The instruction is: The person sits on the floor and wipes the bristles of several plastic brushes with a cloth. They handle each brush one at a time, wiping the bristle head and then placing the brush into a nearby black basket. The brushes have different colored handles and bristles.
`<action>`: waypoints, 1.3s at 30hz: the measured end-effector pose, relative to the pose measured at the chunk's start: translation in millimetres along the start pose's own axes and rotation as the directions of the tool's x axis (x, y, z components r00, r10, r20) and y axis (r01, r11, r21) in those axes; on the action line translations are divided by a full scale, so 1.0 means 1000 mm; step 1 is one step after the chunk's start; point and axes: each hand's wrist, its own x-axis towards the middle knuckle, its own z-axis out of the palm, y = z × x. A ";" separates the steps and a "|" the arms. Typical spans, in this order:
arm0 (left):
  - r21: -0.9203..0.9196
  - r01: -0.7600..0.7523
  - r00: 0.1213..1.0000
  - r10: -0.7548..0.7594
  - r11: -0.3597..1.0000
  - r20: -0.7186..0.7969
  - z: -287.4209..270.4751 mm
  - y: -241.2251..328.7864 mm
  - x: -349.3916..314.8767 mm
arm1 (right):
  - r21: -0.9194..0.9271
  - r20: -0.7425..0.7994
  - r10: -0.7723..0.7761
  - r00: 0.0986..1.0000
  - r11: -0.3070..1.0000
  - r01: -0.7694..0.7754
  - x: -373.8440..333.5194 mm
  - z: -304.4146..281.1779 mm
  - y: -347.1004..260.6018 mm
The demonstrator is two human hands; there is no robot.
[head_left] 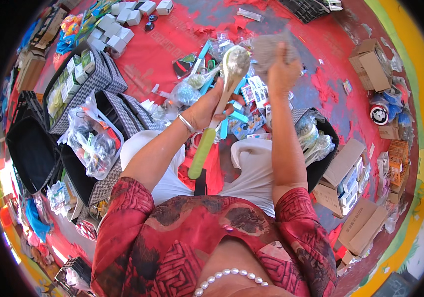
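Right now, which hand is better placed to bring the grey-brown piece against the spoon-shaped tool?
Probably the right hand: it holds the grey-brown piece near the head of the spoon-shaped tool, which the left hand grips.

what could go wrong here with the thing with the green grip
The long-handled tool could slip from the left hand, which grips it partway along, and drop onto the small packages below.

The blurred grey-brown thing in the raised right hand appears close beside the tool's head, so a careless swing might knock it.
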 end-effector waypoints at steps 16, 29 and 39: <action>0.138 -0.497 0.614 0.460 0.857 -0.641 0.018 0.044 -0.019 | -0.263 0.765 -0.104 0.636 0.850 0.456 -0.070 0.027 0.002; 0.088 -0.726 0.561 0.662 0.682 -0.496 0.020 0.065 -0.035 | -0.232 0.610 0.594 0.525 0.767 -0.599 -0.065 0.014 0.022; 0.087 -0.684 0.500 0.551 0.725 -0.668 -0.011 0.065 -0.041 | -0.476 0.496 0.409 0.766 0.866 -0.154 -0.064 0.033 -0.011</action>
